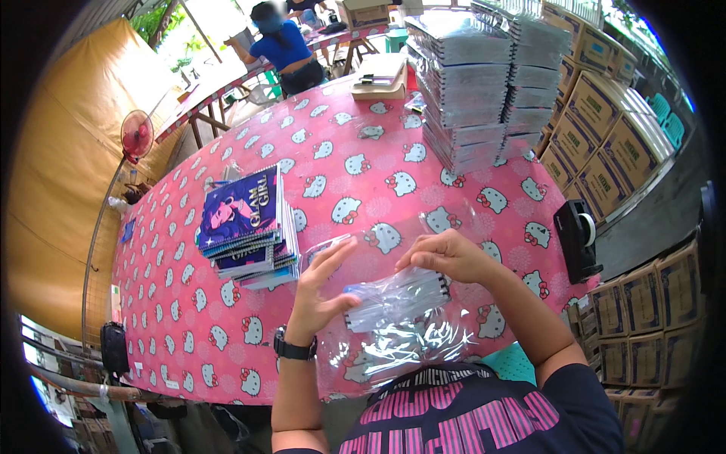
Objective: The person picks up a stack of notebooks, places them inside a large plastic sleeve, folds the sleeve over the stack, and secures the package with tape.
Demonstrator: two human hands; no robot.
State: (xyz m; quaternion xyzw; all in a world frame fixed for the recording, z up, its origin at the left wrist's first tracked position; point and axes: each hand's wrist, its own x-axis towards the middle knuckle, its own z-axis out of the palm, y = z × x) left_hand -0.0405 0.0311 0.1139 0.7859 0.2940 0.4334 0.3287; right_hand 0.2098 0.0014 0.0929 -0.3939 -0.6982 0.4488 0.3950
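Right hand [441, 256] pinching clear film [423, 352]; left hand [324, 284] spread, thumb against it | between: notebook [401, 303], seemingly sleeved, film loose | left: unbagged pile [240, 208] | far right: bagged stacks [469, 91]

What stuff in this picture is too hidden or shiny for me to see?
- Head view: details of the notebook in front, hidden by glare on the clear plastic.
- Head view: most lower covers in the notebook pile, hidden by the top one.
- Head view: insides of the cardboard boxes, hidden by their sides.
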